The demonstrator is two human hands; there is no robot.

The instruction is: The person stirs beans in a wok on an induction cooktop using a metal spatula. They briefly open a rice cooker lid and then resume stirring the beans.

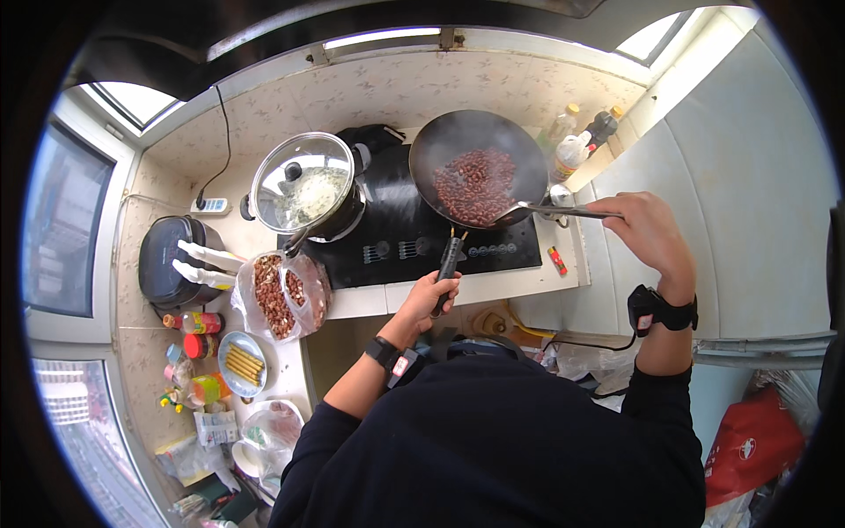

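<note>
A dark wok (429, 152) sits on the right side of the black cooktop (389, 198), with a layer of reddish-brown peanuts (475, 185) inside and a light haze above them. My left hand (432, 297) is closed around the wok's black handle (450, 259). From the right, my right hand (643, 224) grips the handle of a metal spatula (561, 210). The spatula's blade rests in the wok at the near right edge of the peanuts, and is partly hidden by them.
Left of the wok stands a pot with a glass lid (304, 181). An open plastic bag of peanuts (277, 297) lies at the counter's corner. Bottles (571, 155) stand behind right; a red lighter (558, 261) lies in front. A plate of rolled sticks (243, 364) is farther left.
</note>
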